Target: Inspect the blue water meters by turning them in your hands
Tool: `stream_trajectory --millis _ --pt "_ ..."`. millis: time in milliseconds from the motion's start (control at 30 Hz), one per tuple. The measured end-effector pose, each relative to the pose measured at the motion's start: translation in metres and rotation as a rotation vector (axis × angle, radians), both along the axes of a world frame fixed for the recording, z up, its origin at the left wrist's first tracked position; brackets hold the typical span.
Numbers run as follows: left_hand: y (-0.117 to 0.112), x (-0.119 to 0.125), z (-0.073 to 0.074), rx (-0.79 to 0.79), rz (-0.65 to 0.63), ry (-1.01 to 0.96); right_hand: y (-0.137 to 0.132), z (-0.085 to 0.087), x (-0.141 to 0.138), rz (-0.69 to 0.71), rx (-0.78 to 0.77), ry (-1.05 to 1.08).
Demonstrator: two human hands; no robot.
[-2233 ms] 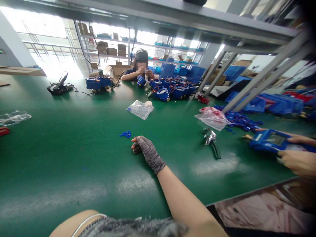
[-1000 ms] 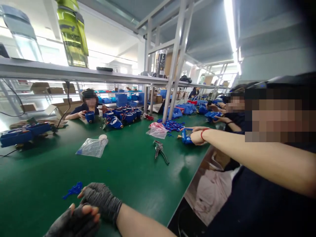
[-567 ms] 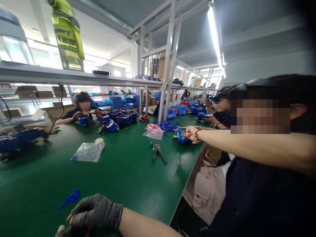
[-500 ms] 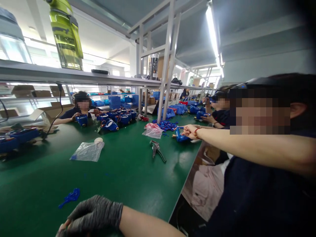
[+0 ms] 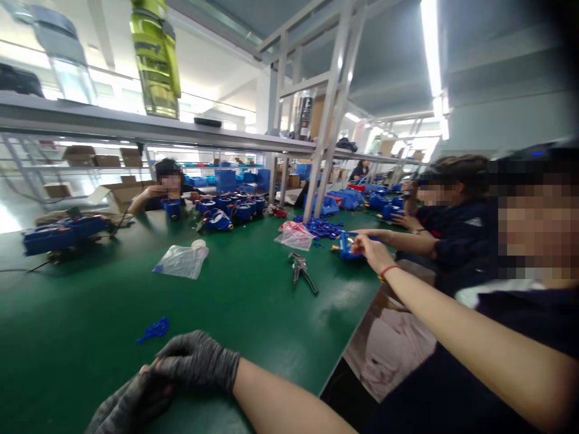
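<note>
At the lower left, my right hand [image 5: 196, 363] in a grey knit glove reaches in over the green table, its fingers bent and closed. Its fingertips meet those of my left hand [image 5: 126, 401], also grey-gloved and curled, partly cut off by the bottom edge. Whatever lies between the fingers is hidden. Just beyond the hands is a small pile of blue plastic pieces [image 5: 154, 330]. Farther out lie a clear plastic bag [image 5: 181, 260] and a plier-like tool with dark handles [image 5: 302, 274].
A co-worker's hands [image 5: 366, 244] work on a blue part at right. Blue assemblies [image 5: 219, 218] stand in a group at the back, near another person. Blue pieces [image 5: 323, 228] lie by the frame post. A shelf [image 5: 226, 137] with bottles spans above the table.
The view has shifted, so the scene sits further right. My left hand now shows much more, meeting my right. The neighbour's arm has lowered, and the person across has raised a hand.
</note>
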State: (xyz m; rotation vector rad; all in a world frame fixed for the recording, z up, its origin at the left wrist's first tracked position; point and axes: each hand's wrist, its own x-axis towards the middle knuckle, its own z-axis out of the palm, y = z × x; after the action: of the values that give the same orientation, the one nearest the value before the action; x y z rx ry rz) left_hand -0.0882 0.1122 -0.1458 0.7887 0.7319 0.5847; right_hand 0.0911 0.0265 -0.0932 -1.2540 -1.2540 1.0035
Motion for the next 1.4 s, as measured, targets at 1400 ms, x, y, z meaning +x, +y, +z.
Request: stream_trajectory --millis 1400 --pt "0.033 -0.05 0.112 -0.27 0.642 -0.469 0.103 -0.011 -0.016 -0.267 0.097 -1.089"
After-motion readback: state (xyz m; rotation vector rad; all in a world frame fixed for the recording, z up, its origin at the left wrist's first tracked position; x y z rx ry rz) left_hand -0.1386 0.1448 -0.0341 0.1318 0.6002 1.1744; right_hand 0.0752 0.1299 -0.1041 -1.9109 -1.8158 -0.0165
